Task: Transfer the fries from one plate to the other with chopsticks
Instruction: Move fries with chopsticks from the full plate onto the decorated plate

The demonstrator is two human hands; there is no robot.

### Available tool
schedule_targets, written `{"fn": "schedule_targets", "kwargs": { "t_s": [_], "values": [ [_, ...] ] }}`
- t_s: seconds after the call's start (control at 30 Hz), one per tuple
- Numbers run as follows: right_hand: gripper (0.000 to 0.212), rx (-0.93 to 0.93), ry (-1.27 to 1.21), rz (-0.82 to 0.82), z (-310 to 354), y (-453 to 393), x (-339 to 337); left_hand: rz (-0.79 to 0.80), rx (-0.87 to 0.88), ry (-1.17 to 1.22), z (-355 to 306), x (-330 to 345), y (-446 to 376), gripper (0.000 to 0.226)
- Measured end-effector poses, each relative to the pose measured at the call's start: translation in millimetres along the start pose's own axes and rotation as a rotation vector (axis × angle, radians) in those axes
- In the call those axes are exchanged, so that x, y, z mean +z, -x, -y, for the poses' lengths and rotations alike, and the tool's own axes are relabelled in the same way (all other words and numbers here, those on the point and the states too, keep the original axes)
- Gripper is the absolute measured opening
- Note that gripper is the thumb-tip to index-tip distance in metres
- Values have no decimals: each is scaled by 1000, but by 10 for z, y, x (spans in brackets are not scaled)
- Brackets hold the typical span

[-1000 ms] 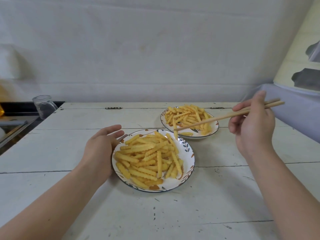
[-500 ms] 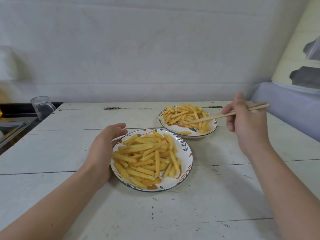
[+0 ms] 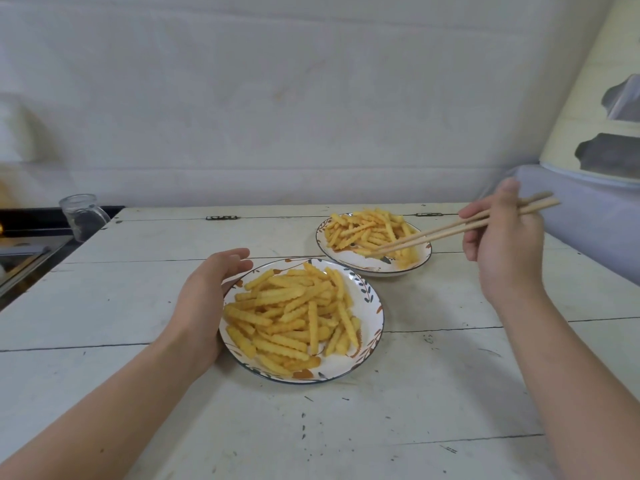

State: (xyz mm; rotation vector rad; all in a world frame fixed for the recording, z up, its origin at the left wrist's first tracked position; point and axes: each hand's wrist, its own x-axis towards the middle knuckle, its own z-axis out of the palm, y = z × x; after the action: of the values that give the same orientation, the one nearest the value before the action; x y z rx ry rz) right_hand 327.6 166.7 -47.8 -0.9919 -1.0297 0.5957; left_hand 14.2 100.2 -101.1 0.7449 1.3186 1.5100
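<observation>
Two plates of crinkle-cut fries on white plank tabletop: near plate (image 3: 370,299) mid-table, far plate (image 3: 420,263) toward far edge. Right hand (image 3: 504,244) grips chopsticks (image 3: 460,226), tips among far fries (image 3: 367,230). Left hand (image 3: 204,299), fingers relaxed, cups near plate's left rim. Glass jar (image 3: 80,214) beyond far-left corner.

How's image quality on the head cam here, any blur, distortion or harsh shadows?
Head view: the right hand and the rear ends of the chopsticks are motion-blurred; the fries on the near plate are sharp. Wide-angle distortion bends the edges of the table and the right-side background. Lighting is soft and even, with faint shadows under the forearms and no glare on the plates.
</observation>
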Motion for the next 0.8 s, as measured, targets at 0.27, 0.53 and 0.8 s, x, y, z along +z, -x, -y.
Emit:
{"fn": "schedule_targets", "kwargs": {
  "t_s": [0.27,0.53,0.8],
  "values": [
    [55,72,-240,146,157,35,-11,-2,-2,3,7,1,-17,26],
    [43,-79,0,7,37,-3,-26,25,-5,-27,-6,-6,2,33],
    [44,-79,156,175,-173,96,121,41,-1,-10,7,-13,-3,36]
  ]
}}
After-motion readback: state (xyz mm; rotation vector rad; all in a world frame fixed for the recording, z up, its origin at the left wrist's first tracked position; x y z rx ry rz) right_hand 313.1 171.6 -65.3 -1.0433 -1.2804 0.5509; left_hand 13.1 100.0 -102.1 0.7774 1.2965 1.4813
